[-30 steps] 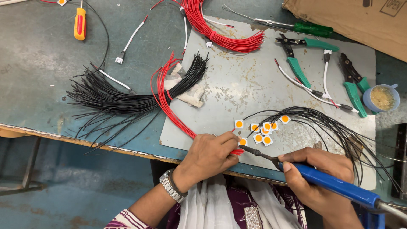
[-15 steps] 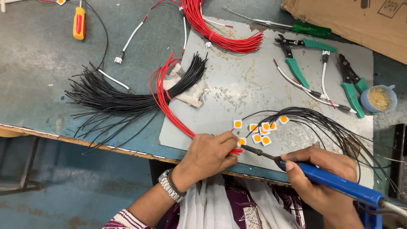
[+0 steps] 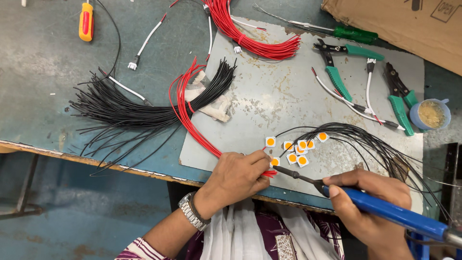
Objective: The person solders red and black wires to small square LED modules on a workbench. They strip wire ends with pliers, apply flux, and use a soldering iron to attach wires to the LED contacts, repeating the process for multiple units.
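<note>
We see a small square chip near the surface's front edge, pinched with red wires in our left hand. Our right hand is wrapped around a blue soldering iron, its tip touching the chip.

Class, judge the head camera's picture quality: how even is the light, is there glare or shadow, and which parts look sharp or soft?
Head view: soft, even light with no harsh glare on the grey metal sheet; only faint shadows under the left hand and right hand; small orange chips and black wires sharp; blue soldering iron slightly soft near the frame edge.
</note>
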Tool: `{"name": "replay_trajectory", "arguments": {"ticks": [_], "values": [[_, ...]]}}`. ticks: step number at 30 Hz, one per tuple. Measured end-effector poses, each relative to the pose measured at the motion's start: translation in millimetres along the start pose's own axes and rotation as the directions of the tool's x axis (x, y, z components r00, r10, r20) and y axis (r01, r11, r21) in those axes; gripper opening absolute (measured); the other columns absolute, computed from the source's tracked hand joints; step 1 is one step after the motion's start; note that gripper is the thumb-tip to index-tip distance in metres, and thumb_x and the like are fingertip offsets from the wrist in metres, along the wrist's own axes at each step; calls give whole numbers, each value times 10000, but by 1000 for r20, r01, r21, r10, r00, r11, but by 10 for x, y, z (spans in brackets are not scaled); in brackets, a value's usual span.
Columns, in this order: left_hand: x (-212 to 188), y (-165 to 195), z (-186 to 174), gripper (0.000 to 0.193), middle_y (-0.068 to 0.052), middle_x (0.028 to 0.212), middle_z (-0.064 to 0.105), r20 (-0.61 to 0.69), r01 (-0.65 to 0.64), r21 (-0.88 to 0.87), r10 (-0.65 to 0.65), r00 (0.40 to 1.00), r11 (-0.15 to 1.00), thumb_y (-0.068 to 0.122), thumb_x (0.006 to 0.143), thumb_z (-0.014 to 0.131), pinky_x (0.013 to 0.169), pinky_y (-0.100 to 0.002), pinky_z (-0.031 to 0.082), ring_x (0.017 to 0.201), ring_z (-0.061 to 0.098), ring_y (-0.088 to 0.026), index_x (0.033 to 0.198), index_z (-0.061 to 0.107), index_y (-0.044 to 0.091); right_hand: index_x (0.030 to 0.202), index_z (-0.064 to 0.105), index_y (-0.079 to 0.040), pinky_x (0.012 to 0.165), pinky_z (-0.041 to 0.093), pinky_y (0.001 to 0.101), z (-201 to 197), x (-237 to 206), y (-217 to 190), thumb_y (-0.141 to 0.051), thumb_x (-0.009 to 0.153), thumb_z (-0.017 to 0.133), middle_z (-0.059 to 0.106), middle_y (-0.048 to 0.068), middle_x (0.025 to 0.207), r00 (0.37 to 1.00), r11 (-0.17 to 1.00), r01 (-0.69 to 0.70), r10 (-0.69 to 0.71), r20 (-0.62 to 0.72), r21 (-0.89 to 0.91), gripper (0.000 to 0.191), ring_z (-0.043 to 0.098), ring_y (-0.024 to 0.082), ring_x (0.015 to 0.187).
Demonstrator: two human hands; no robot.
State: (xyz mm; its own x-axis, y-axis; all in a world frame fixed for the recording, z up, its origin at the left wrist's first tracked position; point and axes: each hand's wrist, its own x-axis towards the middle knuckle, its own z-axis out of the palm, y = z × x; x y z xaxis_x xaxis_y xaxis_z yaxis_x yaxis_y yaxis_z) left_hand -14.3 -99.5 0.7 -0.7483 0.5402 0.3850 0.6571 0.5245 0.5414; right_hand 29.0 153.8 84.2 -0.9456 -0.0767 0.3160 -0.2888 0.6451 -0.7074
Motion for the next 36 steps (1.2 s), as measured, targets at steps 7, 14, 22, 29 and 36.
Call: {"name": "replay_trajectory", "arguments": {"ticks": [7,14,22,29,36], "values": [[19,4,-19,275,-43,1044,687,35,18,12,-19,999,1000,199,793,763,574,-392,523,698,687,-243,996,700,24,849,760,-12,475,422,216,63,41,-15,-133,782,727,701,33,625,999,1000,-5,5,34,-18,142,575,86,506],[24,5,-38,196,-38,970,657,34,20,-3,-20,999,1000,181,802,747,559,-402,503,680,672,-246,909,668,37,884,757,-10,499,432,210,43,28,-41,-135,807,730,709,31,663,1000,1000,-10,10,29,-2,150,612,61,504],[18,5,-28,189,-39,930,643,28,27,-1,-26,999,1000,176,805,741,551,-397,499,657,664,-242,914,669,40,873,755,-5,482,433,210,3,29,-21,-114,798,728,735,47,687,998,999,-51,51,20,-7,136,592,83,503],[24,8,-34,203,-40,935,645,23,28,2,-28,999,1000,174,796,740,539,-399,497,655,665,-247,933,669,41,865,759,-7,499,447,209,43,36,-42,-120,787,729,732,45,684,999,1000,-15,16,45,-22,140,604,90,537],[36,8,-32,212,-40,929,643,38,33,0,-33,999,999,186,791,745,542,-406,496,665,667,-255,925,665,42,849,760,-4,473,437,215,67,62,-57,-112,774,726,720,40,639,998,999,-28,29,60,-15,136,595,93,509]]}}
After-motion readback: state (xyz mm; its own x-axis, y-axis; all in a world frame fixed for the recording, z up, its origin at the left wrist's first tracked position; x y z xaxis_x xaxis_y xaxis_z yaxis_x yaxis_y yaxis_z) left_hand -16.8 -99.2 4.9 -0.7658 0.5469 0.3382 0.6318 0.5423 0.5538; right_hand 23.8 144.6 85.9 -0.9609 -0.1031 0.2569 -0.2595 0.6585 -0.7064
